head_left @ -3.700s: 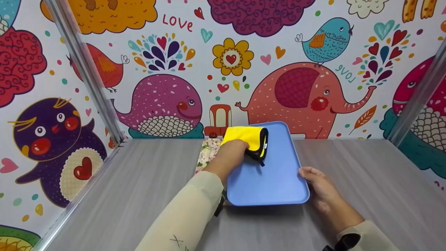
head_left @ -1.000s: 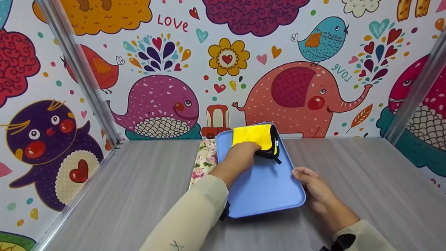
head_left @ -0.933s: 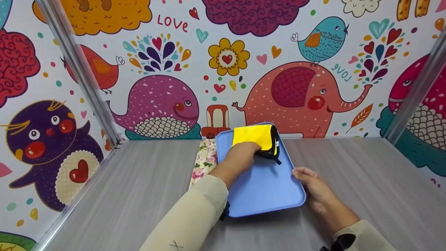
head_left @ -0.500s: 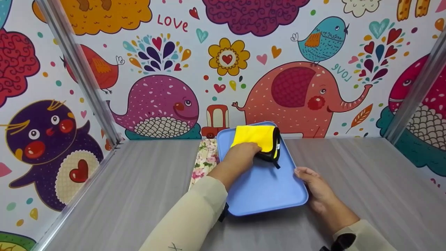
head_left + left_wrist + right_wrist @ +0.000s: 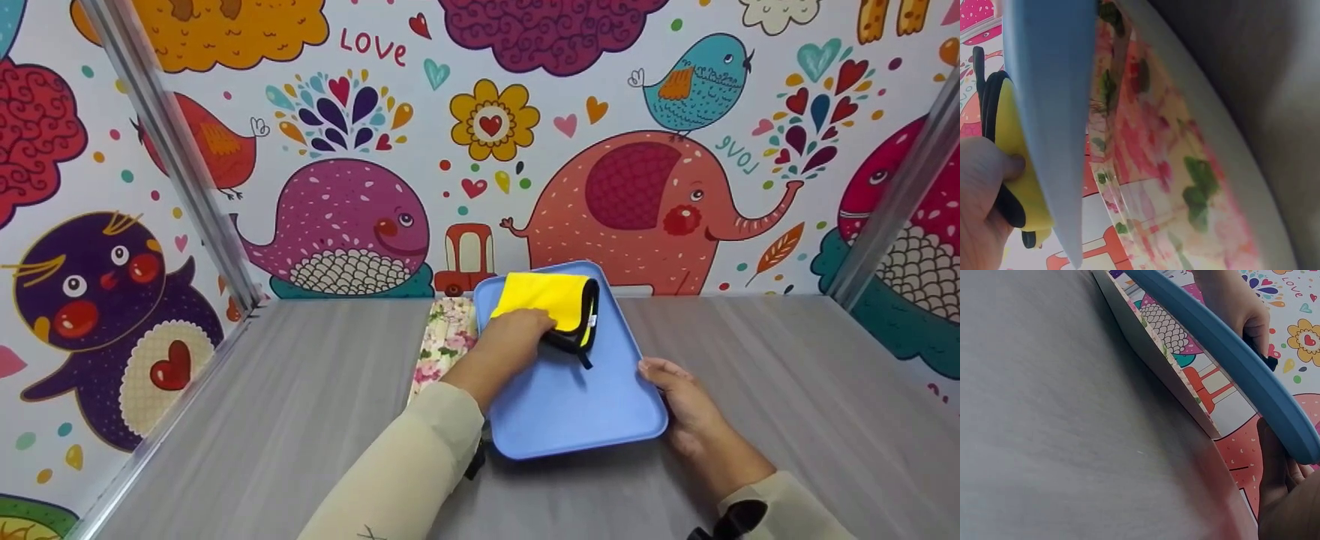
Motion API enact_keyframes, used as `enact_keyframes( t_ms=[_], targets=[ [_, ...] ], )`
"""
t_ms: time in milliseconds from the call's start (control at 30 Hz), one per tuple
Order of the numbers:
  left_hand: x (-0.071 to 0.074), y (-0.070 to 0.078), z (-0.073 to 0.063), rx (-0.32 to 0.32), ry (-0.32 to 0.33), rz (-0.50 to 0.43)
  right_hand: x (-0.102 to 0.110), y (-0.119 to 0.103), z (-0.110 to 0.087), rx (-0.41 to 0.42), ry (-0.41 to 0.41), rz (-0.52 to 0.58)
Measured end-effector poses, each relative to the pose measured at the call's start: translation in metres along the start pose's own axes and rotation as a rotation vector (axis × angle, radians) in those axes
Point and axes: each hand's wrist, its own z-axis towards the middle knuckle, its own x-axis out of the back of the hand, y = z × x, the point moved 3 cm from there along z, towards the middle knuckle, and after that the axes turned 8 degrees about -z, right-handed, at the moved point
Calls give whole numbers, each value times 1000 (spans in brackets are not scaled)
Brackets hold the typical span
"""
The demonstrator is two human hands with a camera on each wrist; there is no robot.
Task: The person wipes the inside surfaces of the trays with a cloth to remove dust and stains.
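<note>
A folded yellow cloth with black trim [image 5: 551, 294] lies against the upper part of a light blue tray [image 5: 577, 412]. My left hand [image 5: 510, 345] pinches the cloth by its near edge, thumb on the yellow face in the left wrist view. My right hand [image 5: 690, 409] grips the tray's right rim, thumb on top and the other fingers beneath. In the right wrist view the tray is held up off the table, tilted. Below it at the left shows a flower-patterned tray [image 5: 441, 349], mostly hidden by the blue tray and my left arm.
The grey tabletop [image 5: 315, 375] spreads out on both sides of the trays. A back wall with cartoon animals [image 5: 360, 225] closes off the far edge. Metal corner posts [image 5: 176, 165] stand at the left and right.
Since the earliest frame the tray has turned a little, baring its far left corner. Over the last second the cloth moved slightly across it, and the tray shifted a bit right.
</note>
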Motion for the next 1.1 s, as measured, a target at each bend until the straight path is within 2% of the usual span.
enact_keyframes(
  t_ms=[167,267,367,567,667,767,900,1100],
  targets=[
    [-4,-7,-4,25,11,-50,2,0,0,11,0,-1],
    [-5,-10,-6,17,30,-43,3,-1,2,16,7,-6],
    [-6,-13,-10,26,45,-73,3,-1,3,19,15,-5],
    [-3,-25,-20,187,62,-272,2,0,3,18,27,-13],
    [-2,-29,-24,232,75,-343,2,-1,2,17,28,-12],
    [-1,-31,-26,246,90,-370,2,-2,1,17,31,-3],
    [0,-31,-30,236,116,-331,1,-3,0,22,30,7],
    [0,-29,-35,260,109,-354,1,-3,0,24,26,9]
  ],
)
